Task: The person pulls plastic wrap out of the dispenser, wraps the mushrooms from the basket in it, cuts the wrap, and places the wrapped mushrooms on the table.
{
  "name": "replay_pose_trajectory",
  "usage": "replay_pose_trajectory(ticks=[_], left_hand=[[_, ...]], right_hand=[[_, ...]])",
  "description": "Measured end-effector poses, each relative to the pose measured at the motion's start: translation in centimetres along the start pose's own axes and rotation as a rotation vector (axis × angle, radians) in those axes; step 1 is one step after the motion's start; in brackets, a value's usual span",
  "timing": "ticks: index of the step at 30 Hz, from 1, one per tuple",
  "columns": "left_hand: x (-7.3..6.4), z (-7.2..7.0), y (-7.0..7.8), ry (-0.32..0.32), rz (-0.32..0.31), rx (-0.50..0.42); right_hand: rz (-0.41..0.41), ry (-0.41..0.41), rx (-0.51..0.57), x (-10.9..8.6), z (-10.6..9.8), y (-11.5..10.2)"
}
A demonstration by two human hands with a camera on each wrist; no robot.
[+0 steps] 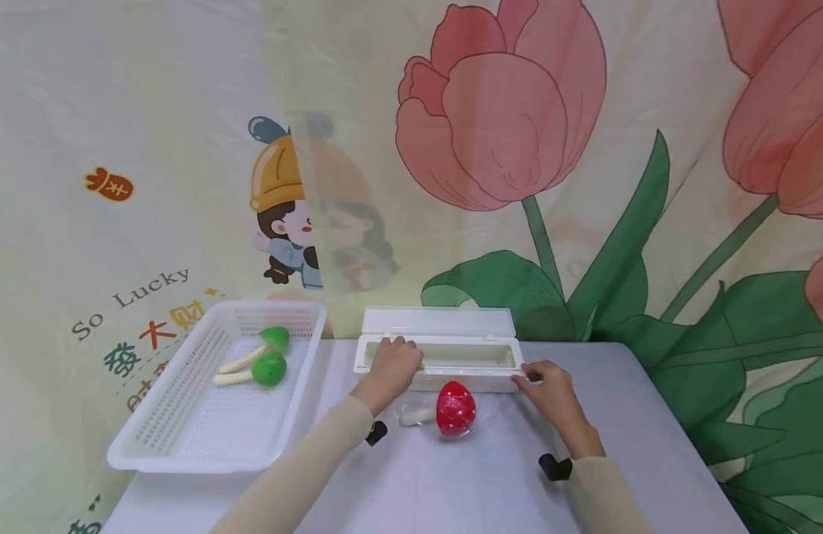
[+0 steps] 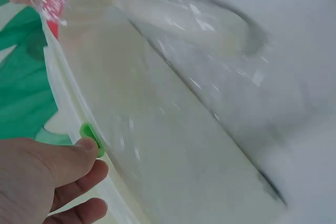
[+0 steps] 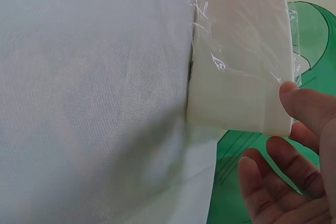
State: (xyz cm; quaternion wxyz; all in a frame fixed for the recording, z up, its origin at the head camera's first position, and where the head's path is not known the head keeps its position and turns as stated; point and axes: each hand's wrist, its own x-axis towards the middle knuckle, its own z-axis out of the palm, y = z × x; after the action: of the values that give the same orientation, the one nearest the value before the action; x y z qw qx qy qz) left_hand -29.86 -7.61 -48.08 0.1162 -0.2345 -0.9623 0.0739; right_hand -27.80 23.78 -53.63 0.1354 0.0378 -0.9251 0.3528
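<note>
A long white cling film box [image 1: 467, 382] lies with its lid raised at the table's back edge. At its front rim, my left hand [image 1: 394, 367] pinches a small green slide cutter [image 2: 93, 139] between thumb and finger. My right hand [image 1: 551, 393] grips the box's right end, thumb on the rim [image 3: 286, 95]. Just in front of the box lies a toy mushroom with a red, white-spotted cap [image 1: 456, 409] and pale stem [image 2: 210, 24]. Clear film [image 2: 241, 69] covers the mushroom and spreads over the box's front.
A white perforated basket [image 1: 300, 393] stands on the left, holding two green-capped toy pieces [image 1: 269, 368] with pale stems. Behind the table [image 1: 478, 489] hangs a curtain [image 1: 358, 59] printed with tulips.
</note>
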Motion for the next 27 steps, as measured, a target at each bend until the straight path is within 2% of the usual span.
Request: replay_pose_trajectory(ticks=[6,16,22,25,27], left_hand=[[-2.0,0.3,-2.9,0.012,-0.07,-0.022],[-4.6,0.0,-6.7,-0.013,-0.157,-0.017],[-5.5,0.6,-7.5,0.036,-0.19,-0.072],[-6.0,0.5,-7.2,0.098,-0.221,-0.099],[-6.5,-0.1,-6.6,0.156,-0.252,-0.151]], right_hand=[[0.043,-0.026,0.005,0.1,-0.2,-0.2],[0.018,-0.006,0.0,-0.2,-0.3,-0.3],[0.009,-0.011,-0.008,-0.1,-0.4,-0.2],[0.0,-0.059,-0.052,-0.3,-0.6,-0.6],[-0.013,-0.084,-0.102,-0.7,-0.7,-1.4]])
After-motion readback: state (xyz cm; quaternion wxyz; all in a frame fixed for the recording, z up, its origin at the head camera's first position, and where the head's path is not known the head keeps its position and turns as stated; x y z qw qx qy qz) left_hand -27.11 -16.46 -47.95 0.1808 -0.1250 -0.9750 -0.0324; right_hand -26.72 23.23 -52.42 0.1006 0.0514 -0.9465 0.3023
